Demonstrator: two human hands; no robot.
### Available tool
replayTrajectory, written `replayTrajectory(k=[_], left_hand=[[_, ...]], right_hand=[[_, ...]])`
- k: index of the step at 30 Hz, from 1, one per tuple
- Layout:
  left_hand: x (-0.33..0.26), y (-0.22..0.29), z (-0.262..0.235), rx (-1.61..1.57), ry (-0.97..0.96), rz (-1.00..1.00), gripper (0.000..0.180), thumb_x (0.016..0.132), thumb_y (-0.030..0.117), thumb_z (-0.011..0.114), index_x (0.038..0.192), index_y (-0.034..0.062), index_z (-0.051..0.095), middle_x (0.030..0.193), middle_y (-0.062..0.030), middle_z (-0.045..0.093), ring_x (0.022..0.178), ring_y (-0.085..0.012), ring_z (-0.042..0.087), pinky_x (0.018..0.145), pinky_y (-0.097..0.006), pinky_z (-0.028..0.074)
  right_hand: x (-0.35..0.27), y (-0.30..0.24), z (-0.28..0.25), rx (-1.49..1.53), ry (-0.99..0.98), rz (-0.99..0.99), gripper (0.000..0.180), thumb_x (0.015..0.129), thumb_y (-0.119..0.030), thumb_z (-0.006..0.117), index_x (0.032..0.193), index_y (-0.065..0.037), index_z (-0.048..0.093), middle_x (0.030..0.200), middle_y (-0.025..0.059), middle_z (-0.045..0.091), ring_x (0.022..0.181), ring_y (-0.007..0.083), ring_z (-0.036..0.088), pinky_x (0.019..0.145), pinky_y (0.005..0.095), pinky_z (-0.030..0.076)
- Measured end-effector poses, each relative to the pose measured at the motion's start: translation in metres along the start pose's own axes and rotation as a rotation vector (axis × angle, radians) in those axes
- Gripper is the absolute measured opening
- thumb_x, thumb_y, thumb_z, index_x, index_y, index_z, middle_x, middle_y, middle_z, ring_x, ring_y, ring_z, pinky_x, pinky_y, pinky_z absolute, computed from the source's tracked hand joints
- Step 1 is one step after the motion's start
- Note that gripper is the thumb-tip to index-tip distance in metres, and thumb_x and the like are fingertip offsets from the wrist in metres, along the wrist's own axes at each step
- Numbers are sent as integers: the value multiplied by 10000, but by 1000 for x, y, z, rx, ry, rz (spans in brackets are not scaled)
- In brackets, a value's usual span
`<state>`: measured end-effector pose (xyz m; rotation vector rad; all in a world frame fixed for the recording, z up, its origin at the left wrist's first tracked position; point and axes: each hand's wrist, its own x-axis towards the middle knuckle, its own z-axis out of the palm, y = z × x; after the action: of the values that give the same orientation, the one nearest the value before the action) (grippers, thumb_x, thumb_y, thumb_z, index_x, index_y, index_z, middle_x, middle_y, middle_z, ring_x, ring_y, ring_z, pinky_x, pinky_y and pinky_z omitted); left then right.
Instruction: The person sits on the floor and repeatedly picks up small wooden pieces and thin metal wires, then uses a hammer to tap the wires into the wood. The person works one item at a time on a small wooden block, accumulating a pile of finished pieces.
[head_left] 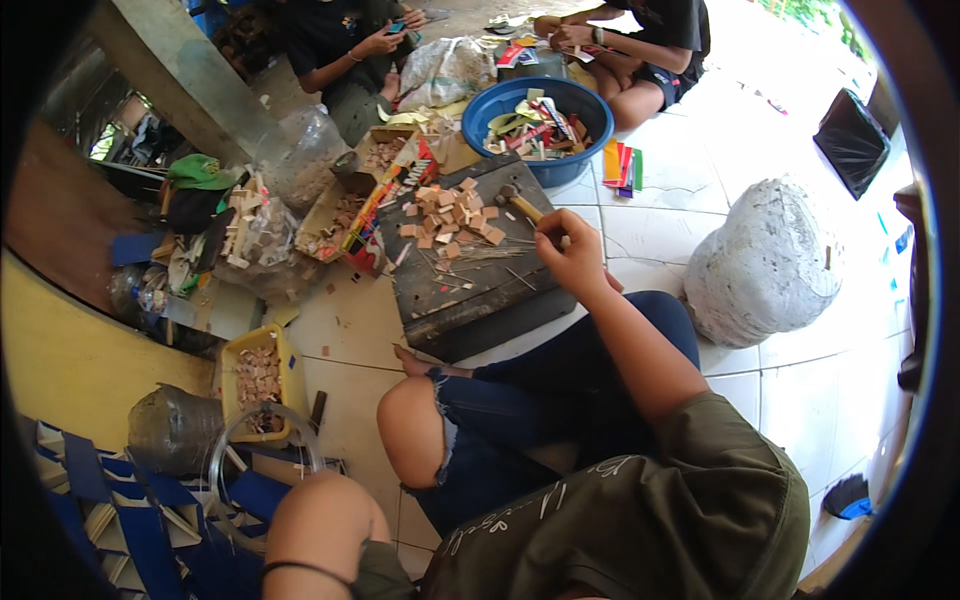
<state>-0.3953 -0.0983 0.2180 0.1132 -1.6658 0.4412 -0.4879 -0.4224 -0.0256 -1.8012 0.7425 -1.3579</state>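
My right hand [568, 252] is closed around the wooden handle of a hammer [522, 205]. The hammer's head rests at the far right part of a low black work block [480, 309]. Beside it on the block lies a heap of small wooden pieces [447, 214]. Thin sticks or wires [458, 278], too fine to name surely, are scattered nearer to me. My left arm is bent at the lower left, with a dark band round it; its hand is out of view.
Behind the block stands a blue basin [542, 172] of colourful scraps; two people sit beyond. Boxes of wooden pieces [345, 205] and a yellow crate [292, 372] lie left. A stuffed white sack [765, 265] stands right. Blue-and-white folded pieces [90, 480] fill the lower left.
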Motion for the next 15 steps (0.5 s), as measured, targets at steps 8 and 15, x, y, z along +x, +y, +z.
replayTrajectory(k=[8,15], left_hand=[[-47,-19,23,286,14,63,108,940,196,570,986,99,574,817,-5,647,737,-89,564,700,-265,418],[15,-25,0,-964,-363,-548,230,975,218,467,800,91,547,636,-45,552,525,-165,517,623,-314,442]], right_hand=[[2,0,-7,-20,1,-18,63,801,-20,648,835,-15,595,763,30,613,667,87,560,645,239,458],[0,2,-3,28,66,-33,85,763,-42,666,807,-17,598,710,46,592,612,116,530,580,255,426]])
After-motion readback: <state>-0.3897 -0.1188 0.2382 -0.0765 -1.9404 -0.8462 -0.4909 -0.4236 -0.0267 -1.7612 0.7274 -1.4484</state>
